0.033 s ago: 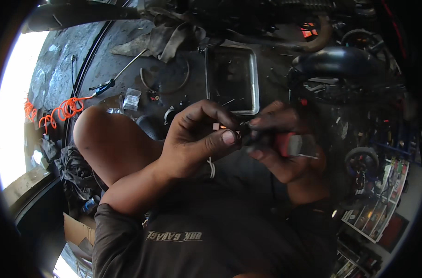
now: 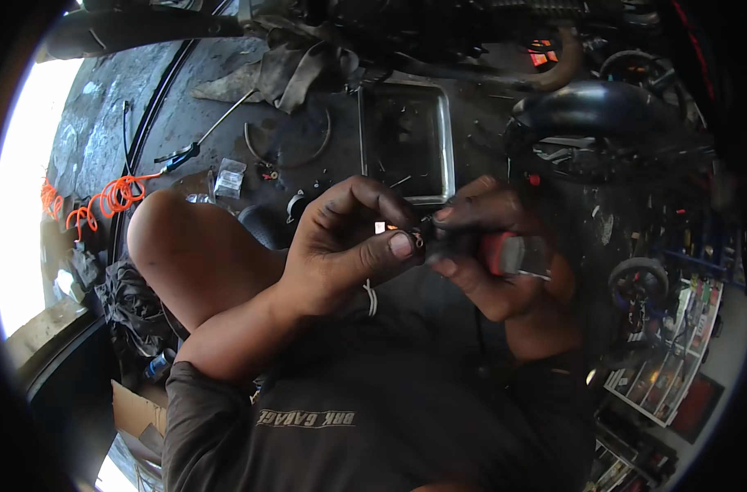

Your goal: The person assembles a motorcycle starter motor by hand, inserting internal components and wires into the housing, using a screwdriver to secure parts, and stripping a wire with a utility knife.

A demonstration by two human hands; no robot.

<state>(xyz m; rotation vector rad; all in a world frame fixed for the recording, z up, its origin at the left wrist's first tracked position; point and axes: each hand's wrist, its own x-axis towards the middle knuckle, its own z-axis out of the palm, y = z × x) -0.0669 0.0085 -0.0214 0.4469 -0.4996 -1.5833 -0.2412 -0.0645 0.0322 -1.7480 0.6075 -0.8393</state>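
Note:
In front of my lap, my left hand [image 2: 336, 242] pinches a small metal piece [image 2: 419, 240] with a ring-like end between thumb and index finger. A small pale square and an orange spot show behind its fingers. Close beside it, my right hand [image 2: 496, 283] is closed with the thumb and fingertips brought together, and what they pinch is dark and blurred. A red object with a grey, block-like end [image 2: 525, 256] is tucked in the right palm; its kind is unclear. The fingertips of both hands nearly meet.
Beyond my hands lies a metal tray [image 2: 449, 139]. To the left are an air blow gun [image 2: 181, 157] with an orange coiled hose [image 2: 115, 197], a clear plastic bag [image 2: 230, 176] and a grey rag [image 2: 295, 74]. A dark rounded metal part [image 2: 586, 107] stands at right.
The whole view has shifted slightly. Both hands keep nearly the same pose, and the ring-like end at my left fingertips shows a little more clearly.

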